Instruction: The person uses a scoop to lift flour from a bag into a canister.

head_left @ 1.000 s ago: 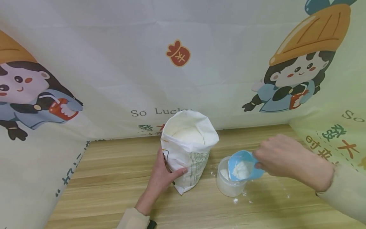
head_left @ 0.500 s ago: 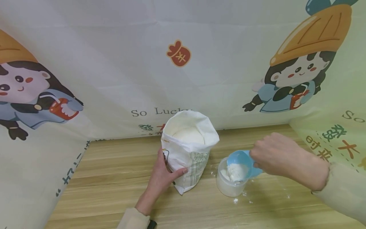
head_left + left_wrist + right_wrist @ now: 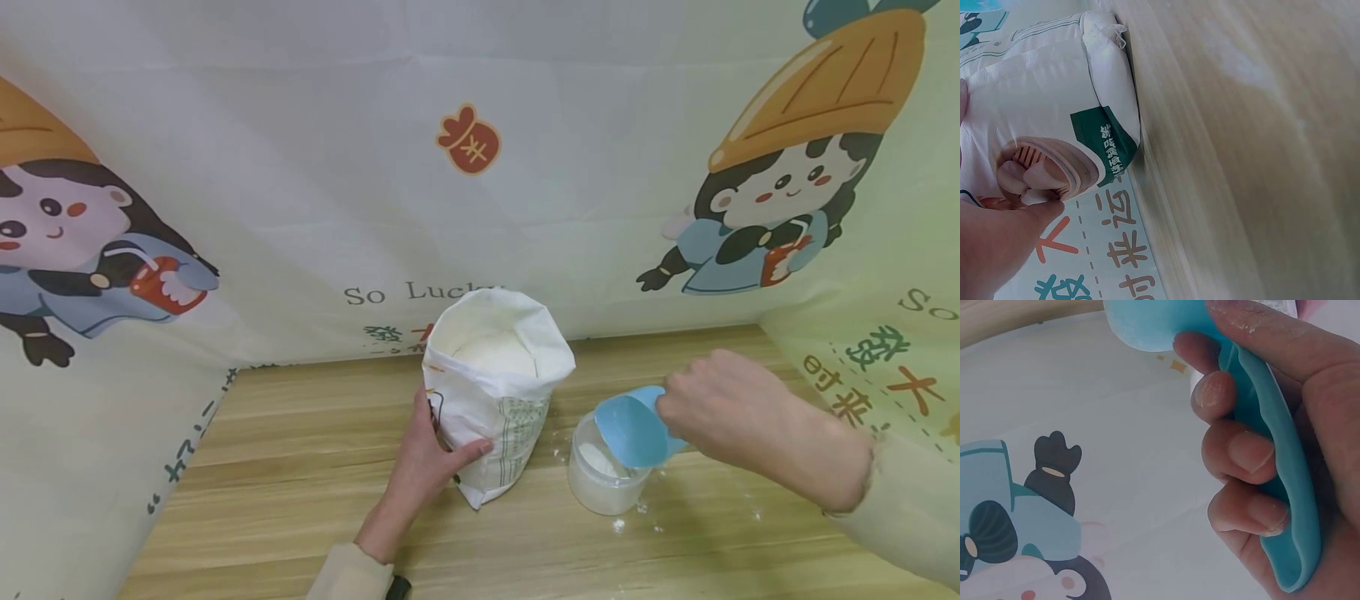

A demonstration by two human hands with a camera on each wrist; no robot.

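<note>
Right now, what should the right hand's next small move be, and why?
Probably the right hand should lift the blue scoop away from the jar towards the bag: the scoop is tipped over the jar and shows no load, while the bag holds white powder.

Site: I read a small booth with kitchen work in it. On my head feed a wood-grain worktop (image 3: 300, 467) is enclosed behind and on both sides by creased pale sheeting (image 3: 315, 150) printed with cartoon figures (image 3: 780, 200). Kitchen signs: open bag (image 3: 487, 417) of white powder, blue scoop (image 3: 633, 432), clear tub (image 3: 603, 497). Home or studio: I cannot tell.
</note>
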